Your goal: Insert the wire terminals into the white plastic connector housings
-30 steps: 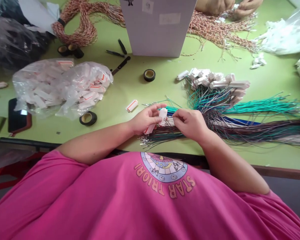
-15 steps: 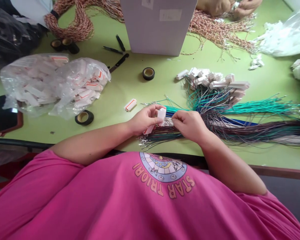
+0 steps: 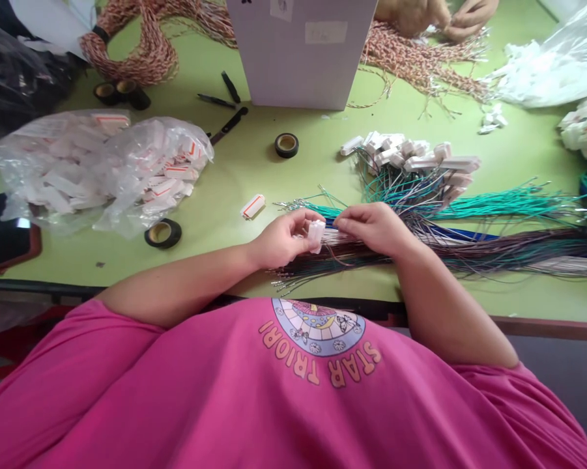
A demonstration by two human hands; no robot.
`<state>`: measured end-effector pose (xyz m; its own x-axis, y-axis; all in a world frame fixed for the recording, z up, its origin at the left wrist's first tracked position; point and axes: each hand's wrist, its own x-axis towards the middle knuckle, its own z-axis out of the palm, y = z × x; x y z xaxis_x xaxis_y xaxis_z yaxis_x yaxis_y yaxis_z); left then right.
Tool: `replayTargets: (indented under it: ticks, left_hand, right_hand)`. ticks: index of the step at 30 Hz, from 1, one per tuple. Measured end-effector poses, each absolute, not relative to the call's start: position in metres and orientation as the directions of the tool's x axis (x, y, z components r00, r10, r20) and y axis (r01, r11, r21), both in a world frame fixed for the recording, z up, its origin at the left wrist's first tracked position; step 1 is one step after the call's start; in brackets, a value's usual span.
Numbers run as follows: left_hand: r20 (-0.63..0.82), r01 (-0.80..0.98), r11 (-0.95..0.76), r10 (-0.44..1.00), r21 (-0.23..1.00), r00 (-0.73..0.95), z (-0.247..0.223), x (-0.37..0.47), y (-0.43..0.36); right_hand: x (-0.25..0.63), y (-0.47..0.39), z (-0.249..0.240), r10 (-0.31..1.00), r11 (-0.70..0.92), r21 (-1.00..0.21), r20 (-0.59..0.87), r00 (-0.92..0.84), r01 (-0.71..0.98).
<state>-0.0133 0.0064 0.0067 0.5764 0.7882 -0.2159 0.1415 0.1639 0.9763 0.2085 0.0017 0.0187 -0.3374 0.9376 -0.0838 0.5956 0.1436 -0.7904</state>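
A white plastic connector housing (image 3: 315, 236) is held between the thumb and fingers of my left hand (image 3: 284, 240). Just right of it, my right hand (image 3: 371, 227) is closed in a pinch over the wires; what its fingertips hold is too small to tell. Beneath both hands runs a long bundle of brown and dark wires (image 3: 469, 244) with metal tips at the left end. Green wires (image 3: 508, 203) lie behind them. Beyond my right hand is a pile of white housings (image 3: 395, 150) with wires attached. One loose housing with an orange stripe (image 3: 253, 206) lies left of my hands.
Bags of housings (image 3: 98, 169), tape rolls (image 3: 286, 145) (image 3: 163, 233), a knife (image 3: 229, 125) and a phone (image 3: 10, 231) lie to the left and middle. A grey box (image 3: 303, 58) stands at the back. Another person's hands (image 3: 440, 16) work over twisted wires (image 3: 420, 62).
The housing in my left hand has turned and sits slightly lower. My right hand has risen a little, its fingers flatter. The whole view has shifted slightly.
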Motion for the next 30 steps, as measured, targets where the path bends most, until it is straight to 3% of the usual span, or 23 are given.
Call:
replayTargets:
  ticks: [3, 6, 12, 17, 21, 25, 27, 30]
  left_hand:
    - [-0.151, 0.305, -0.054, 0.78, 0.951, 0.607, 0.018, -0.019, 0.0]
    - [-0.219, 0.395, -0.064, 0.746, 0.916, 0.629, 0.022, -0.02, -0.002]
    - [-0.321, 0.4, 0.059, 0.705, 0.915, 0.632, 0.014, -0.02, 0.001]
    - [-0.374, 0.425, 0.099, 0.677, 0.9, 0.634, 0.017, -0.018, 0.001]
    - [-0.377, 0.407, 0.113, 0.65, 0.906, 0.66, 0.018, -0.018, 0.002]
    - [-0.353, 0.371, 0.118, 0.654, 0.921, 0.669, 0.016, -0.019, 0.006]
    - [-0.344, 0.343, 0.14, 0.668, 0.929, 0.66, 0.016, -0.017, 0.008]
    - [-0.333, 0.246, 0.225, 0.679, 0.943, 0.654, 0.015, -0.014, 0.012]
  right_hand:
    - [0.216, 0.006, 0.014, 0.94, 0.285, -0.572, 0.009, -0.342, 0.769]
    - [0.212, 0.005, 0.008, 0.906, 0.387, -0.343, -0.03, -0.421, 0.856]
    - [0.203, 0.001, 0.005, 0.899, 0.405, -0.24, -0.069, -0.432, 0.882]
    - [0.206, 0.002, 0.007, 0.904, 0.407, -0.321, 0.008, -0.427, 0.855]
    - [0.213, 0.006, 0.012, 0.958, 0.226, -0.559, -0.02, -0.286, 0.797]
    - [0.218, 0.005, 0.022, 0.963, 0.14, -0.797, -0.029, -0.268, 0.588]
    - [0.216, 0.0, 0.027, 0.955, 0.206, -0.812, 0.045, -0.293, 0.546]
    - [0.208, -0.01, 0.033, 0.9, 0.402, -0.731, 0.205, -0.384, 0.551]
